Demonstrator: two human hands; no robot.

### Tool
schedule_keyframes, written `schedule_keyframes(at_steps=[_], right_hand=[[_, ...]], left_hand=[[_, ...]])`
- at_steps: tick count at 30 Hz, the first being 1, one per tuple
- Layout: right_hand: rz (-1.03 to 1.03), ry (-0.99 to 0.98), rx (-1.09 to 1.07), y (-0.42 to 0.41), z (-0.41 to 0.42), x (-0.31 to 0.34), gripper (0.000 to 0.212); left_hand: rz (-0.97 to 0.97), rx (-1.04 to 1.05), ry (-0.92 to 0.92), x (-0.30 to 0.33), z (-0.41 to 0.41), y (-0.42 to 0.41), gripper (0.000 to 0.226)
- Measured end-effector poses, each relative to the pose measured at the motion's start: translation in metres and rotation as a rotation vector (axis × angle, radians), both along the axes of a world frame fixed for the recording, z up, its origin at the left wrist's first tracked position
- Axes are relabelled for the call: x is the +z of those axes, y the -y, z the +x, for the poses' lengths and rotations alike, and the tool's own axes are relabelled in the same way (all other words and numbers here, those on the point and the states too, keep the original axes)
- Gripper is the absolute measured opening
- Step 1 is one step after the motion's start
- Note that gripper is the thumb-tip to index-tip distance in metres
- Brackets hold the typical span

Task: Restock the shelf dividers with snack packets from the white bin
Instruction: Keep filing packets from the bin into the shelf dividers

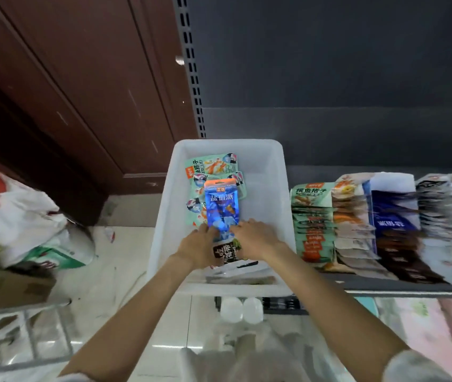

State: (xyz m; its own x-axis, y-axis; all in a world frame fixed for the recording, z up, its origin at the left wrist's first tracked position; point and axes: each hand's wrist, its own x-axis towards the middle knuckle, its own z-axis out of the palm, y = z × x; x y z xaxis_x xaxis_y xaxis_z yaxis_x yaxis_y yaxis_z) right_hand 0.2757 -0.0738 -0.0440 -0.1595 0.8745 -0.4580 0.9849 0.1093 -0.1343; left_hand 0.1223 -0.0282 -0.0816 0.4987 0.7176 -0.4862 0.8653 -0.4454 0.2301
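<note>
The white bin (271, 188) stands on the shelf's left end. Inside it lie mint-green snack packets (211, 165), and a blue packet with an orange top (222, 206) rests over them. My left hand (201, 248) and my right hand (256, 237) meet at the blue packet's near end, and both pinch its lower edge. Under my hands sits a dark packet with white lettering (226, 253). More pale packets (242, 277) lie at the bin's near wall. To the right, the shelf dividers (369, 216) hold rows of packets.
Green, orange, dark blue and grey packet rows (313, 224) fill the shelf right of the bin. A dark back panel (329, 78) rises behind. White and green bags (26, 224) lie on the floor at left beside a brown door (67, 92). A wire rack (26, 332) sits lower left.
</note>
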Motion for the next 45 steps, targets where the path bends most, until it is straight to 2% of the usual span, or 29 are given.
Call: schedule_keyframes(at_steps=[3,5,7,9,12,14,15,17,19,22,24,26,27,29,31,33,35,37,40,42,45], right_hand=[[0.017,0.074,-0.03,-0.001,-0.008,-0.013,0.07],[0.025,0.084,-0.063,-0.002,-0.008,-0.017,0.071],[0.053,0.092,-0.087,-0.001,-0.006,-0.015,0.06],[0.152,0.011,-0.145,0.001,-0.002,-0.008,0.04],[0.266,-0.352,-0.423,0.012,0.004,0.014,0.021],[0.26,-0.732,-0.711,0.02,0.007,0.028,0.017],[0.252,-0.934,-0.846,0.025,0.008,0.035,0.018],[0.241,-1.22,-1.015,0.034,0.013,0.048,0.017],[0.249,-1.35,-1.039,0.043,0.021,0.061,0.018],[0.411,-1.342,-1.011,0.058,0.046,0.077,0.038],[0.594,-1.322,-1.003,0.074,0.074,0.088,0.06],[0.71,-1.247,-0.94,0.095,0.11,0.101,0.07],[0.724,-1.163,-0.889,0.107,0.128,0.108,0.064],[0.698,-0.996,-0.824,0.13,0.163,0.117,0.035],[0.714,-1.02,-0.838,0.151,0.193,0.121,0.017],[0.806,-1.103,-0.923,0.171,0.221,0.122,0.014],[0.989,-1.087,-1.036,0.189,0.252,0.122,0.011],[1.14,-1.097,-1.15,0.201,0.282,0.122,0.011],[1.215,-1.04,-1.181,0.207,0.323,0.124,0.011],[1.19,-0.887,-1.111,0.205,0.346,0.129,0.007],[1.127,-0.68,-0.867,0.191,0.37,0.141,0.005]], left_hand=[[0.021,-0.032,0.016,-0.002,0.001,-0.003,0.066],[0.017,-0.036,0.037,0.0,-0.001,-0.006,0.061],[0.023,-0.03,0.077,0.006,-0.004,-0.009,0.048],[0.03,0.076,0.23,0.019,-0.009,-0.011,0.035],[-0.089,0.402,0.72,0.041,-0.012,-0.013,0.029],[-0.287,0.586,1.036,0.061,-0.009,-0.013,0.034],[-0.4,0.619,1.116,0.071,-0.006,-0.013,0.034],[-0.562,0.578,1.121,0.087,0.005,-0.009,0.034],[-0.597,0.473,1.107,0.1,0.02,-0.003,0.03],[-0.369,0.225,1.065,0.114,0.052,0.008,0.02],[-0.213,0.046,0.972,0.124,0.075,0.015,0.018],[-0.022,-0.138,0.857,0.136,0.101,0.025,0.018],[0.068,-0.214,0.811,0.142,0.116,0.031,0.018],[0.185,-0.323,0.782,0.153,0.149,0.043,0.019],[0.239,-0.356,0.877,0.157,0.184,0.054,0.021],[0.199,-0.264,1.074,0.157,0.222,0.064,0.026],[0.153,-0.116,1.184,0.153,0.261,0.069,0.03],[0.165,-0.092,1.077,0.143,0.3,0.069,0.036],[0.165,-0.25,0.689,0.127,0.35,0.067,0.055],[0.202,-0.366,0.525,0.121,0.37,0.071,0.06],[0.34,-0.479,0.493,0.112,0.38,0.079,0.041]])
